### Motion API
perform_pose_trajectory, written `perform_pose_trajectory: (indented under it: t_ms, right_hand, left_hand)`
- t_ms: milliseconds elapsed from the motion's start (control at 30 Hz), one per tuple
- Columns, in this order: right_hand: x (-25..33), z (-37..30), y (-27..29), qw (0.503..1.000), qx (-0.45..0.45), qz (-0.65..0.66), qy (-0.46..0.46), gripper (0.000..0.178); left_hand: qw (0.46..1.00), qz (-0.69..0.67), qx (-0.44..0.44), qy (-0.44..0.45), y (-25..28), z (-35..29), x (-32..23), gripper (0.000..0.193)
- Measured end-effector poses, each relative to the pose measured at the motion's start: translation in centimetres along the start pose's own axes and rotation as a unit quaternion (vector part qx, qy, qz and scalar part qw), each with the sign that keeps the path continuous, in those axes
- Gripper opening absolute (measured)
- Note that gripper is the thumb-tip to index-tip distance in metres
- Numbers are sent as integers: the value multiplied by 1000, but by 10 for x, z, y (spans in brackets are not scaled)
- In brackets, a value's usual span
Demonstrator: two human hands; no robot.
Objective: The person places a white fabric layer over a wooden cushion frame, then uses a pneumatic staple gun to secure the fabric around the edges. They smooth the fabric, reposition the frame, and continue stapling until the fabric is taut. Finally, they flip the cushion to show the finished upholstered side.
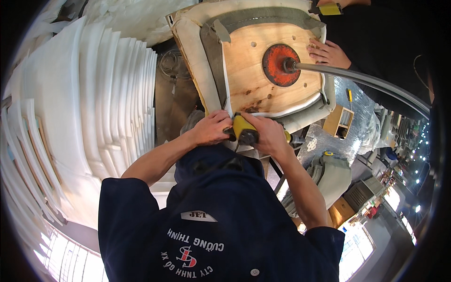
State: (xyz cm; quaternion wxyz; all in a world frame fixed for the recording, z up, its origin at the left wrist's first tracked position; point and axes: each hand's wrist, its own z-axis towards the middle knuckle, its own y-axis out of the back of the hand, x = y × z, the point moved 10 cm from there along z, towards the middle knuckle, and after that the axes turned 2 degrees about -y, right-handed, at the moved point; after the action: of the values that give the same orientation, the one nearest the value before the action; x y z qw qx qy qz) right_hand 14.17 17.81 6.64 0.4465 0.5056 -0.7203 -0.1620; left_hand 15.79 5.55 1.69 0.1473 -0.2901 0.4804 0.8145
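A wooden seat panel (244, 56) lies before me, its edges wrapped in padding and grey fabric (212, 63). A round red clamp pad (272, 70) presses on its middle. My left hand (211, 128) is closed on the fabric at the panel's near left corner; the fingertips' exact grip is partly hidden. Just to its right, my right hand (268, 135) grips a yellow and black staple gun (245, 129) against the same corner. Opposite me, a co-worker's hand (330, 54) rests on the panel's right edge, and another yellow tool (330, 9) is in their other hand.
Tall stacks of white foam sheets (101, 89) stand on the left. A metal bar (366, 77) runs rightward from the clamp pad. To the right are a small wooden box (339, 121), plastic-wrapped goods (361, 105) and piled grey fabric pieces (331, 181).
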Motion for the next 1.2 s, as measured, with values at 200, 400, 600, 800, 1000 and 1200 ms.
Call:
perform_pose_trajectory:
  t_ms: [200,400,600,800,1000,1200]
  right_hand:
    - [-5,18,2,997,53,-2,-61,58]
    - [-30,-64,15,966,-138,205,-79,66]
    - [-75,-176,-49,895,-222,307,-237,68]
    - [-80,-225,-107,837,-320,361,-259,62]
    - [-80,-247,-118,765,-387,438,-270,65]
    - [-50,-214,-156,684,-441,521,-257,68]
  left_hand:
    - [1000,-12,6,27,0,-2,4,26]
    - [1000,-13,-12,-15,7,8,-12,17]
    - [990,12,11,-138,-5,63,-46,13]
    - [992,-4,86,-95,-66,104,-51,7]
    - [988,7,135,-72,-91,127,-58,5]
    - [975,-14,196,-100,-101,127,-68,9]
